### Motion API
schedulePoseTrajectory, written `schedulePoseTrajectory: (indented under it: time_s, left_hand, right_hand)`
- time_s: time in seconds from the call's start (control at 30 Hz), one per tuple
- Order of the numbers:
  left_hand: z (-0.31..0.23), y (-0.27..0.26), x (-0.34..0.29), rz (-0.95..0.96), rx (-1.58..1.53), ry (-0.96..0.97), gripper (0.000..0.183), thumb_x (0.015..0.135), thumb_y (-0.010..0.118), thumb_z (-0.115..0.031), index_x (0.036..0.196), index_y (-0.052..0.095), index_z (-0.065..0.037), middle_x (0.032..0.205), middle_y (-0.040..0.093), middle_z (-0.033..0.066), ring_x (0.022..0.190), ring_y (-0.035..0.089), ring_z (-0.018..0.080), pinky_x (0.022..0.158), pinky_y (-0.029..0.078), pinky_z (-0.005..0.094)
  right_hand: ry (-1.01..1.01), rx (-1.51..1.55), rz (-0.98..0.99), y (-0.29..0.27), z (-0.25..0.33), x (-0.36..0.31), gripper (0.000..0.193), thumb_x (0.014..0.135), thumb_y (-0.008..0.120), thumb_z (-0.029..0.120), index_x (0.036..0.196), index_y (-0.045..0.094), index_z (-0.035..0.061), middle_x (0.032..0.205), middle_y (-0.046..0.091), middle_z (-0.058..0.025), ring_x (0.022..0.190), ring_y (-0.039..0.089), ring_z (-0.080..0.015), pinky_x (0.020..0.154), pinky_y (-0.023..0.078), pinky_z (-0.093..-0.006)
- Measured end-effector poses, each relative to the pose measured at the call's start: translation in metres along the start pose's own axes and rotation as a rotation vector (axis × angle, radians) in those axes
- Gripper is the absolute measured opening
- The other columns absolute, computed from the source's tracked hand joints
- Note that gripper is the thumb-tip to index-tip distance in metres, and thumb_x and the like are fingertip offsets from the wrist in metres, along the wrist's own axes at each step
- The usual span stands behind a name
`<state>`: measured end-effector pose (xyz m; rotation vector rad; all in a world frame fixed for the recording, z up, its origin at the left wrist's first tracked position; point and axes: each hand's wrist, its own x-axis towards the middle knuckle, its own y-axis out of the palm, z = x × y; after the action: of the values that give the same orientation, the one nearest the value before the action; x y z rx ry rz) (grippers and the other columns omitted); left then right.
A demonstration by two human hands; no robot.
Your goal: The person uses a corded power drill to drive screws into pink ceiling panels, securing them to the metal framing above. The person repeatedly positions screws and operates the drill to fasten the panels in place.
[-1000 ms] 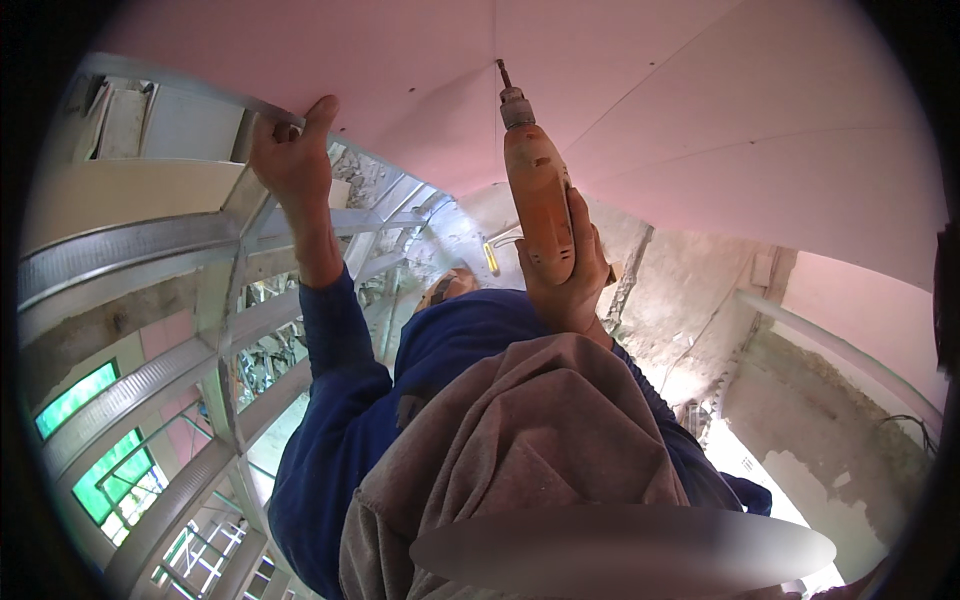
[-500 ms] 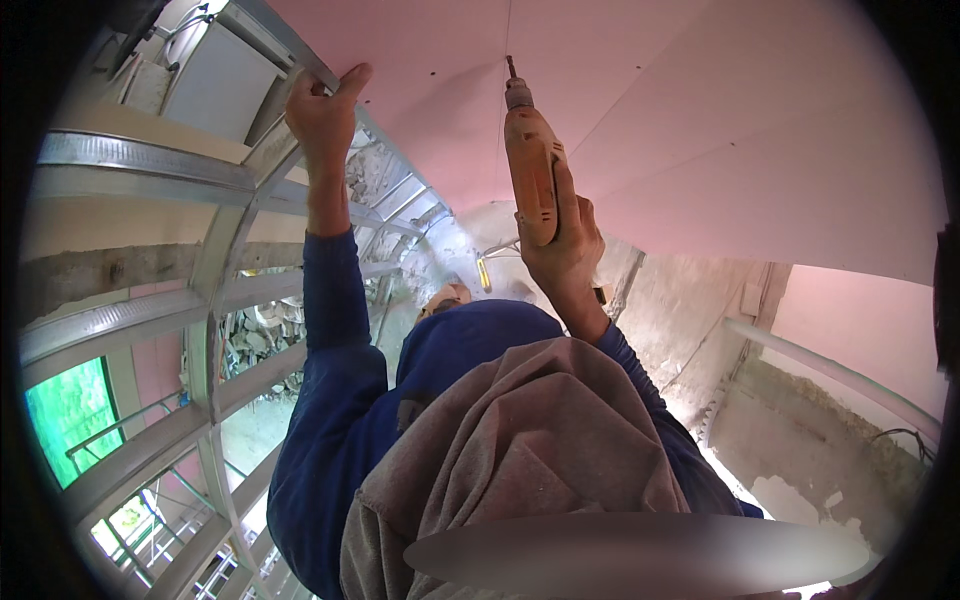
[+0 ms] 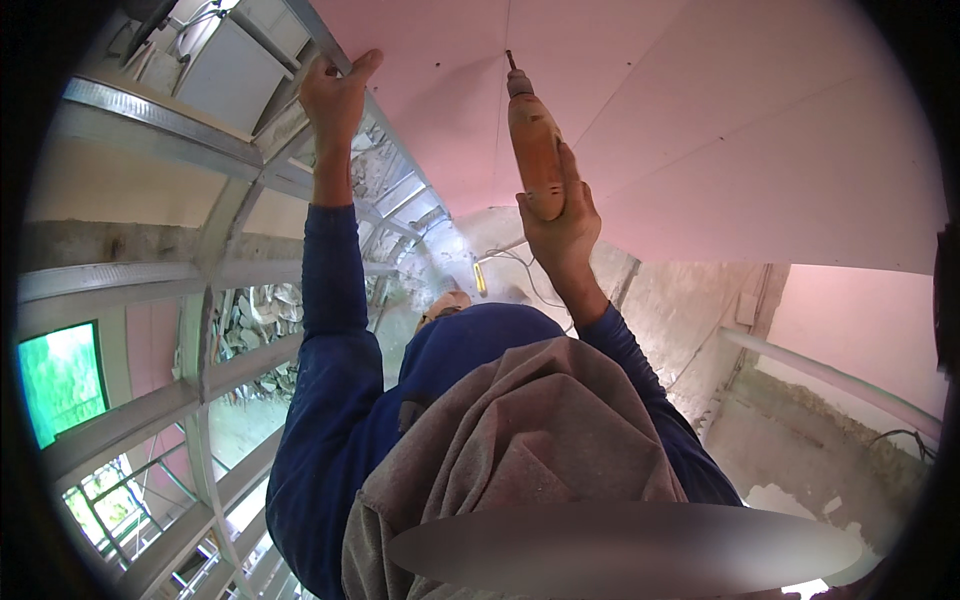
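Observation:
Raised at the right, my right hand [image 3: 565,225] is wrapped round an orange power drill [image 3: 537,150]. The drill points up, and the tip of its thin bit [image 3: 511,60] meets the pink board [image 3: 430,120] near a seam line. At the board's left edge my left hand [image 3: 333,105] is closed on a metal profile [image 3: 320,35]; its thumb lies along the pink surface while the other fingers are partly hidden behind the profile. Small dark screw spots [image 3: 437,65] dot the board.
A curved-looking lattice of metal framing [image 3: 200,350] fills the left side. Rubble [image 3: 255,325] lies beyond it, near a green-lit window [image 3: 65,380]. Below are a yellow tool [image 3: 480,278] and a cable [image 3: 530,265]; a pale pipe [image 3: 830,380] crosses the right.
The view has shifted slightly, and both arms reach a little higher in the picture. The drill has tilted a bit, its bit still at the board; both hands keep their holds.

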<state>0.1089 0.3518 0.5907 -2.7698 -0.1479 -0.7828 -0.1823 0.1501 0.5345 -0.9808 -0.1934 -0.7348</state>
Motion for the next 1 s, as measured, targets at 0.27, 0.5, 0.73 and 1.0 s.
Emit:
schedulePoseTrajectory:
  time_s: [0.27,0.5,0.73,1.0]
  left_hand:
    - [-0.016,0.0,-0.011,-0.024,0.326,-0.078,0.049,0.088,0.091,-0.031,0.119,0.074,0.002,0.093,0.079,0.0149,0.085,0.076,0.0268,0.08,0.058,0.041]
    - [0.024,0.025,-0.114,0.005,-0.125,-0.497,0.038,0.102,0.06,0.002,0.14,0.062,0.002,0.106,0.069,0.0104,0.085,0.065,0.0182,0.072,0.054,0.035]
    - [0.029,0.08,-0.186,0.364,-0.843,-1.019,0.021,0.11,0.056,0.003,0.13,0.06,0.008,0.117,0.073,0.0216,0.103,0.079,0.0339,0.091,0.069,0.0461]
    - [0.004,0.156,-0.168,0.459,-1.144,-1.056,0.018,0.115,0.057,-0.009,0.119,0.067,0.005,0.115,0.074,0.0172,0.108,0.076,0.0312,0.1,0.066,0.0443]
  right_hand:
    - [0.048,0.166,-0.009,0.002,0.0,-0.001,0.096,0.078,0.094,0.013,0.164,0.051,0.0104,0.11,0.074,-0.0199,0.093,0.078,-0.0371,0.082,0.064,-0.0465]
    - [0.378,0.611,0.057,-0.014,-0.017,-0.017,0.095,0.076,0.094,0.011,0.161,0.053,0.0026,0.137,0.075,-0.0226,0.118,0.077,-0.0316,0.101,0.061,-0.04]
    - [0.671,0.818,0.179,-0.05,-0.028,-0.067,0.095,0.074,0.093,0.004,0.16,0.052,-0.0022,0.139,0.073,-0.0184,0.123,0.072,-0.0262,0.105,0.059,-0.0387]
    - [0.667,0.921,0.214,-0.082,-0.028,-0.091,0.097,0.074,0.095,0.0,0.161,0.051,-0.0009,0.146,0.069,-0.0167,0.13,0.069,-0.025,0.11,0.058,-0.0394]
